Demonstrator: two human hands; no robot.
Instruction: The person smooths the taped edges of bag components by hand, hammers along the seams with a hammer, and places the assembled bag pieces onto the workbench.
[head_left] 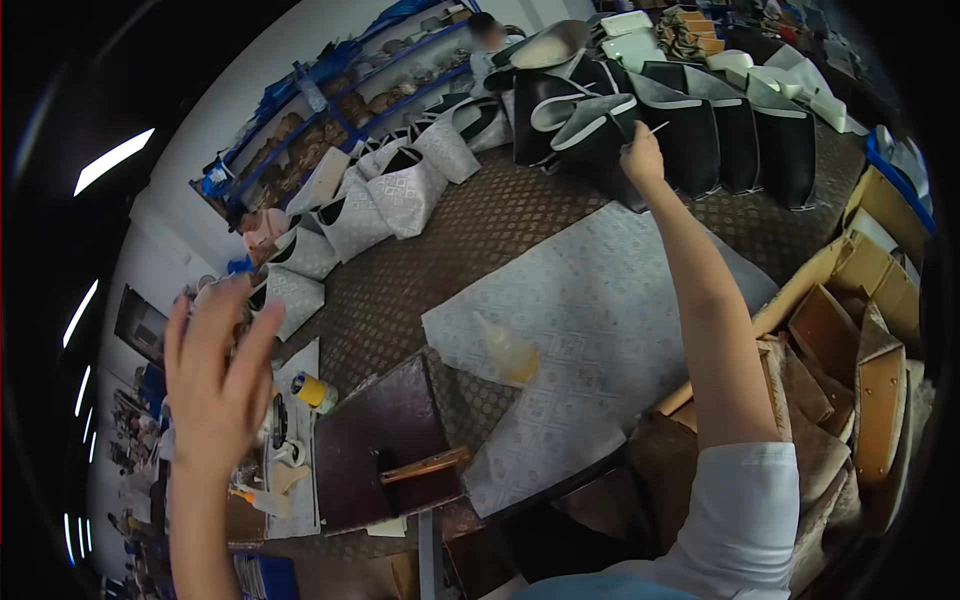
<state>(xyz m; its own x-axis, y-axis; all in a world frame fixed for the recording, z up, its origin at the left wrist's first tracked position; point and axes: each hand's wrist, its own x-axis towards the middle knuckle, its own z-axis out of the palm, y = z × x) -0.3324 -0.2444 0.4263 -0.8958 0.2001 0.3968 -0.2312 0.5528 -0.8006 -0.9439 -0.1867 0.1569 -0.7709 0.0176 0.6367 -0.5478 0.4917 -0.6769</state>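
My right hand (643,160) reaches to the far side of the table, fingers closed at the upper edge of a black bag body (605,150) with a pale rim. A thin white stick-like piece (658,127) shows beside the fingers; I cannot tell whether it is held too. Raised at the left, my left hand (215,370) is open with fingers spread, touching nothing visible. Further black bag bodies (690,140) stand to the right of my right hand. Below it lies a grey-white patterned sheet (600,300), with a blurred squeeze bottle (507,352) on it.
Silvery patterned bag bodies (408,188) line the table's far left side. A dark board (370,430) carries a wooden-handled tool (425,466). Near it stands a yellow-labelled tin (312,390). Brown pieces fill a cardboard box (800,290) at right. Another person (487,50) is behind the bags.
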